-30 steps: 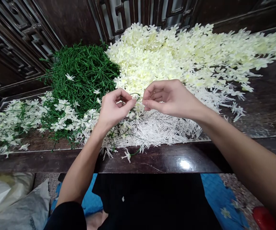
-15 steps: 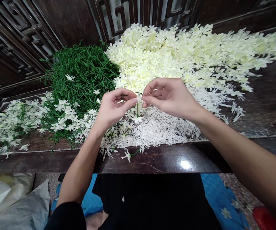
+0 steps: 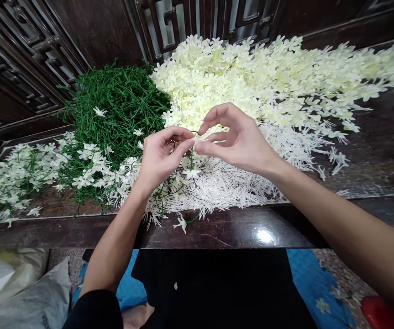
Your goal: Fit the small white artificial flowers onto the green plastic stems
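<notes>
In the head view, my left hand pinches a thin green plastic stem between thumb and fingers. A white artificial flower hangs from the stem's lower end, below my fingertips. My right hand meets the left one, its thumb and index finger around a small white flower at the upper part of the stem. Fingertips partly cover this flower. Beneath both hands lies a pile of thin white stamen-like pieces. Behind them are a heap of cream petal pieces and a heap of green stems.
Flowers joined to green stems spread along the left of the dark wooden bench. One flower sprig lies on its front edge. Behind rises a carved wooden panel. Pale sacks and a red object are below.
My right index finger has lifted and the fingers have spread a little, while the thumb moved slightly left toward my left hand. The hanging flower has shifted slightly left.
</notes>
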`<control>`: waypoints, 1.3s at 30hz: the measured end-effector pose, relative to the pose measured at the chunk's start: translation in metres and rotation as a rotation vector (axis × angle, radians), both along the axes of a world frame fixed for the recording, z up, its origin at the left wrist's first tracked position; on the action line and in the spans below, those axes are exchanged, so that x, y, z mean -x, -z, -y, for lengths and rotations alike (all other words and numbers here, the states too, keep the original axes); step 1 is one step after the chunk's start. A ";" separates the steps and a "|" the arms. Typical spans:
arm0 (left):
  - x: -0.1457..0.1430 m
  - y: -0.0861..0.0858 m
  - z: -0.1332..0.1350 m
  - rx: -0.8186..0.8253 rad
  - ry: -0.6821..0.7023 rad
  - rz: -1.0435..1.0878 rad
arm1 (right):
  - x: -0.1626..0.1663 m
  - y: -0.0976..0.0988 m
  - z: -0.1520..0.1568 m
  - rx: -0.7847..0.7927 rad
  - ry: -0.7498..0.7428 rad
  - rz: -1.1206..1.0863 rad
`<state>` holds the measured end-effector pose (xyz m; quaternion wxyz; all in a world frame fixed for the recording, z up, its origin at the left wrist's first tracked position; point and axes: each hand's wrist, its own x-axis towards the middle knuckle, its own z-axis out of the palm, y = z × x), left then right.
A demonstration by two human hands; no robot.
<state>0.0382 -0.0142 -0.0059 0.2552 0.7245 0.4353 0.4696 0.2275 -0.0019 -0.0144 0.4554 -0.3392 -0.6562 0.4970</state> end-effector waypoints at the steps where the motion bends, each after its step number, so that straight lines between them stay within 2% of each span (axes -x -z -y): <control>1: 0.000 0.001 0.000 0.003 -0.002 0.000 | 0.002 0.002 0.001 0.021 0.005 0.004; 4: -0.001 0.002 -0.001 0.019 -0.003 0.003 | 0.009 0.008 0.004 0.094 -0.008 0.015; 7: 0.001 0.002 -0.002 0.017 -0.010 -0.011 | 0.009 0.010 0.005 0.087 -0.015 0.014; 13: 0.011 0.004 -0.009 -0.063 -0.134 0.054 | 0.001 0.006 -0.002 0.021 0.141 0.017; 15: 0.014 0.006 -0.012 -0.110 -0.193 0.121 | 0.000 0.002 0.000 0.057 0.044 0.024; 18: 0.017 0.008 -0.015 -0.170 -0.257 0.206 | 0.002 -0.003 0.007 0.140 -0.347 0.079; 20: 0.018 0.009 -0.016 -0.176 -0.269 0.221 | 0.003 -0.005 0.009 0.120 -0.431 0.119; 22: 0.017 0.009 -0.016 -0.144 -0.237 0.203 | 0.002 -0.005 0.007 0.059 -0.365 0.172; 25: 0.014 0.008 -0.013 -0.090 -0.144 0.160 | -0.002 -0.005 0.001 -0.010 -0.111 0.185; 27: 0.010 0.007 -0.011 -0.071 -0.098 0.126 | -0.004 -0.006 -0.002 -0.049 -0.008 0.143; 34: 0.002 0.002 -0.005 -0.066 -0.006 0.056 | -0.005 -0.008 0.001 -0.172 0.013 0.104; 39: 0.001 0.003 -0.003 -0.017 0.017 0.042 | -0.004 -0.006 0.001 -0.202 0.023 0.135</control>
